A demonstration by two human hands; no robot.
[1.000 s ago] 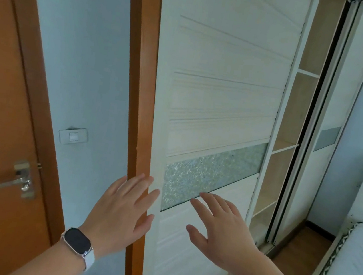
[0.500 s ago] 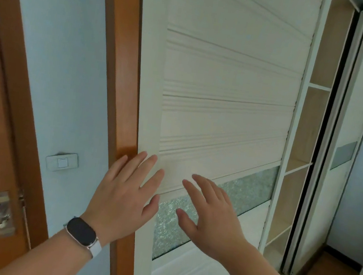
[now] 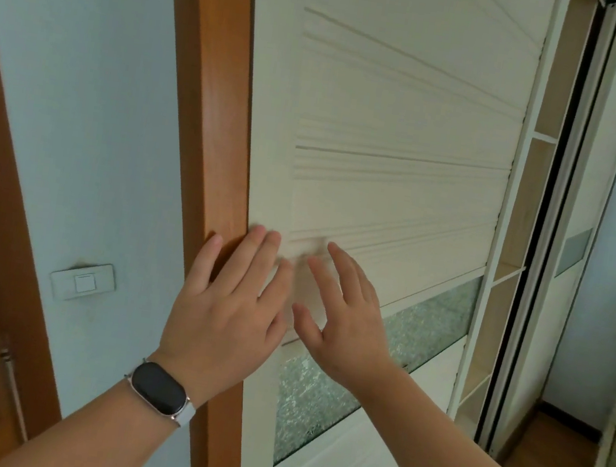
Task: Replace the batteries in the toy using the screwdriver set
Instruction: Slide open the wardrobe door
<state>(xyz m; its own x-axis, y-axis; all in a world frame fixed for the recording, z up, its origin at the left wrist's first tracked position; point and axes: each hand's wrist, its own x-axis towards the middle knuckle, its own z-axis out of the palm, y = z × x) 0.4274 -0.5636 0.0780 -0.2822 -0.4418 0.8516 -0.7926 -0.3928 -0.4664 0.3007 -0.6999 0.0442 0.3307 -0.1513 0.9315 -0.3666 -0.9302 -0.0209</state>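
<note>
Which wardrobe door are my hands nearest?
The near door, beside the brown frame; left hand and right hand spread over it. The far door lies beyond the shelves.

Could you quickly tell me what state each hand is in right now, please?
Left hand: open, holding nothing.
Right hand: open, holding nothing.

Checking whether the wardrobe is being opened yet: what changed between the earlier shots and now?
Both hands rose and closed in on the sliding wardrobe door. The left hand now overlaps the wooden frame, and the right hand reaches above the glass strip. Neither took hold of anything, and both stayed open. The door has not visibly slid.
</note>
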